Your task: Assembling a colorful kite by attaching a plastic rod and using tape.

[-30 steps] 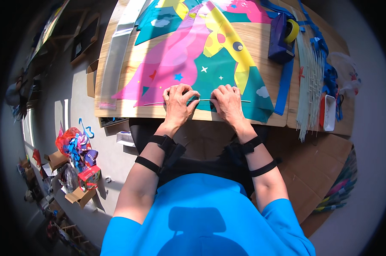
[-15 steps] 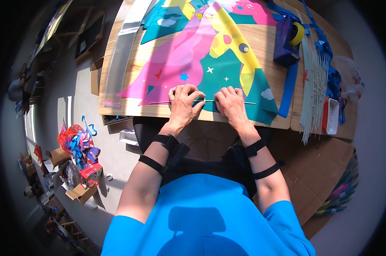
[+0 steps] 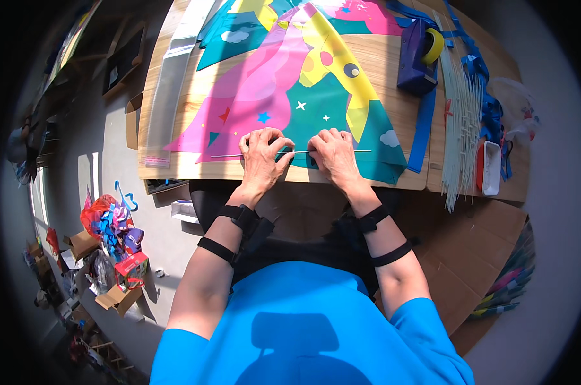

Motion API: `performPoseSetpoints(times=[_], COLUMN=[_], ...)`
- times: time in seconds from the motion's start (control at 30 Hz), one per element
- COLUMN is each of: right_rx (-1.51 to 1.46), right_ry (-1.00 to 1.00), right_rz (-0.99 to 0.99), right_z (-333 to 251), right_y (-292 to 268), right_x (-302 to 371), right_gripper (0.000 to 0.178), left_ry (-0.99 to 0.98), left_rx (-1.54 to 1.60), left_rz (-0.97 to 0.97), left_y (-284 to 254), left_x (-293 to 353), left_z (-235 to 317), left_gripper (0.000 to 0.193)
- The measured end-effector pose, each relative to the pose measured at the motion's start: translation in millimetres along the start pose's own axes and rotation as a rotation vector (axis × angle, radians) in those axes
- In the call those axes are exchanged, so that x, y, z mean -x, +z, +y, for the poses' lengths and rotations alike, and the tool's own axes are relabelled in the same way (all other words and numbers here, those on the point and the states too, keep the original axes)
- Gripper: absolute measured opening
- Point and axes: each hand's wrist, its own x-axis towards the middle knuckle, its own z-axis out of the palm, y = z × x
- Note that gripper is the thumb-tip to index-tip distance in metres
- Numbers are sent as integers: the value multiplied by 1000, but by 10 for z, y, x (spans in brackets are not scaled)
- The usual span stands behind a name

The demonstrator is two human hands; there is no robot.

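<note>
A thin white rod point(image 3: 301, 152) lies crosswise over the lower part of a triangular printed sheet point(image 3: 329, 102) in pink, yellow and teal, near the table's front edge. My left hand point(image 3: 263, 157) closes on the rod left of its middle, thumb and forefinger pinched around it. On the other side of the middle, my right hand point(image 3: 334, 155) grips the same rod with curled fingers. A short gap separates the two hands, and both rod ends stick out past them. The sheet spreads flat beneath, its point toward the far side.
More printed sheets point(image 3: 236, 42) lie at the far side. At right are a purple tape dispenser point(image 3: 416, 70), blue straps point(image 3: 423, 131), a bundle of white rods point(image 3: 460, 128) and a red-and-white tray point(image 3: 491, 168). A clear plastic strip point(image 3: 164, 102) runs along the left.
The whole scene has shifted slightly left in the picture. Both hands keep their grip on the rod, with hardly any movement relative to the sheet.
</note>
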Motion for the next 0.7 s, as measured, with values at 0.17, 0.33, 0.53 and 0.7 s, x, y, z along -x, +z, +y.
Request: performPoseSetpoints(times=[0.17, 0.33, 0.53, 0.7], right_rx=[4, -5, -17, -5], right_ry=[-8, -5, -3, 8], right_rz=[-11, -16, -30, -38], right_z=[17, -8, -4, 4], right_y=[-7, -33, -30, -31], right_x=[14, -1, 6, 8], right_gripper=[8, 7, 8, 9], left_ry=[1, -3, -4, 1], left_rx=[-13, 22, 11, 7], left_rz=[1, 14, 10, 14], left_y=[8, 29, 19, 26], left_x=[-10, -4, -3, -7], left_z=[8, -8, 0, 1], left_gripper=[20, 19, 19, 20])
